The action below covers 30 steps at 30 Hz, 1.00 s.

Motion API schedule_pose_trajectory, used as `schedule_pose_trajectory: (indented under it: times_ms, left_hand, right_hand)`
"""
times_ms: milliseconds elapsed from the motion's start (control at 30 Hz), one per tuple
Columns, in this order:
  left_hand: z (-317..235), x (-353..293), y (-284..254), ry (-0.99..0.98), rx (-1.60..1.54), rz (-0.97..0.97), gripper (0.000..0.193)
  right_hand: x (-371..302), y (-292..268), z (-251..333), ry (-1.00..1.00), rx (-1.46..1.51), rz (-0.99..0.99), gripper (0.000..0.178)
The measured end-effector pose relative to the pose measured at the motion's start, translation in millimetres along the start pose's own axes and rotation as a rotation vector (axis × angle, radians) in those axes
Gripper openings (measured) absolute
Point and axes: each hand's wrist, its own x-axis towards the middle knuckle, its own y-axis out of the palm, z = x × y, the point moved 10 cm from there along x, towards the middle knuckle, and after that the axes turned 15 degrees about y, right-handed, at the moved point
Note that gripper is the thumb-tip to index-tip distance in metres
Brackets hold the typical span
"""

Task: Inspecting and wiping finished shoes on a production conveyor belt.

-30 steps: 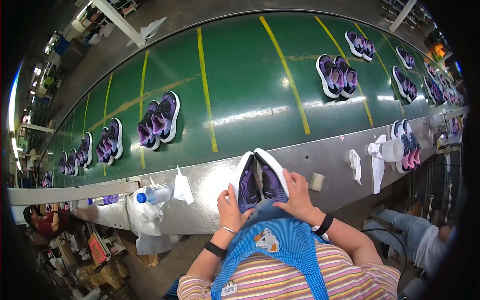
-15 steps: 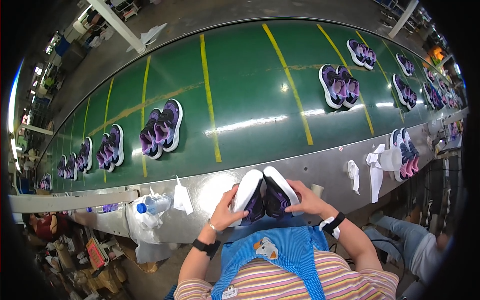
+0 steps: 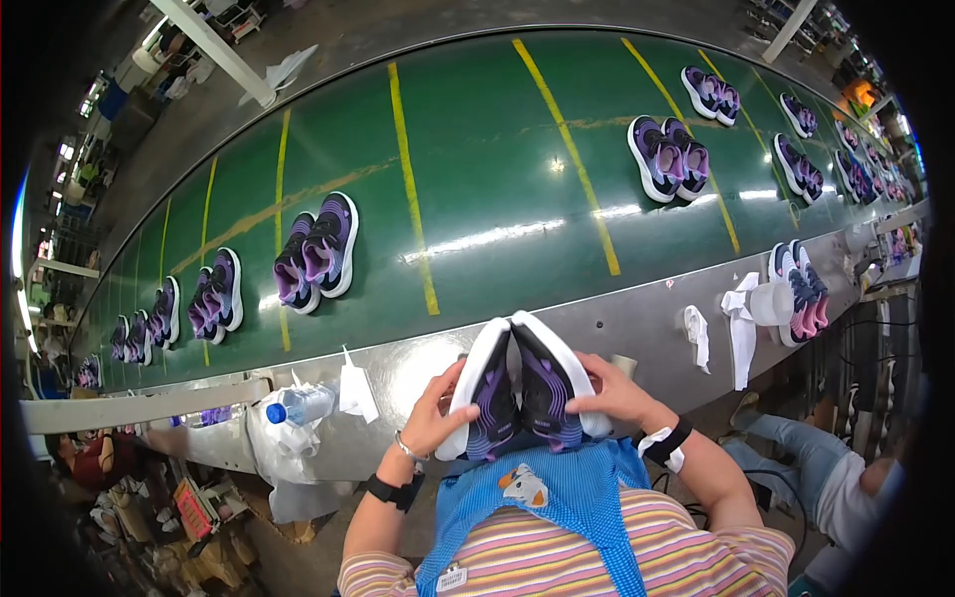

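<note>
I hold a pair of sneakers over the metal ledge, close to my apron. Around the outer side of the left sneaker [image 3: 487, 398], dark with purple lines and a white sole, my left hand [image 3: 435, 410] is closed, thumb on the upper. My right hand [image 3: 614, 391] grips the matching right sneaker [image 3: 543, 393] in the same way. The two toes meet at the top and the heels spread slightly apart, with the soles turned outward. My fingers behind the soles are mostly hidden.
Beyond the metal ledge [image 3: 652, 316] runs a green conveyor belt [image 3: 477, 179] with yellow lines and several sneaker pairs. A bottle [image 3: 306, 403] and white paper [image 3: 357, 388] lie to the left. White cloths [image 3: 738, 333], a plastic cup [image 3: 772, 303] and pink-soled sneakers [image 3: 802, 298] sit to the right.
Both sneakers have tilted, so more of their purple-lined uppers shows and their toes have come together. My hands still grip their outer sides. The whole view has shifted slightly.
</note>
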Motion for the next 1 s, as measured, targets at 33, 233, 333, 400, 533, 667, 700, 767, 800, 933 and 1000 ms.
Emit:
schedule_pose_trajectory:
  times_ms: [33,233,333,400,533,667,700,767,800,933,1000]
  left_hand:
    - [7.0,2.8,2.3,-0.032,-0.071,0.007,0.065]
    - [42.9,-7.3,-9.9,-0.315,-0.284,-0.155,0.038]
    - [48.7,-9.2,-7.8,-0.411,-0.375,-0.155,0.044]
    - [44.0,-10.5,-5.1,-0.453,-0.421,-0.151,0.043]
    - [38.6,-15.1,-0.9,-0.477,-0.575,-0.161,0.041]
    - [37.1,-14.7,-6.8,-0.461,-0.507,-0.161,0.041]
    - [37.3,-13.1,-7.7,-0.480,-0.483,-0.166,0.041]
    - [34.1,-10.3,-8.5,-0.460,-0.487,-0.182,0.041]
    - [32.7,-9.7,-9.6,-0.440,-0.493,-0.187,0.041]
    - [34.6,-11.2,-15.7,-0.425,-0.619,-0.228,0.044]
    - [36.5,-11.6,-17.7,-0.422,-0.636,-0.235,0.046]
  right_hand:
    - [3.4,-0.3,4.2,-0.010,0.140,0.028,0.079]
    - [14.4,7.8,7.1,0.123,0.340,-0.003,0.046]
    - [20.4,13.4,-8.0,0.272,0.499,0.048,0.049]
    - [24.6,17.0,-8.6,0.282,0.515,0.060,0.048]
    - [33.3,31.4,-16.8,0.355,0.636,0.187,0.046]
    - [28.4,31.7,-2.3,0.330,0.564,0.180,0.045]
    - [26.2,28.4,3.3,0.295,0.574,0.163,0.045]
    - [26.2,19.3,2.6,0.253,0.596,0.127,0.046]
    - [28.1,21.2,2.8,0.254,0.594,0.132,0.046]
    - [30.0,18.3,10.1,0.240,0.605,0.058,0.049]
    - [31.9,18.3,11.5,0.237,0.679,0.042,0.046]
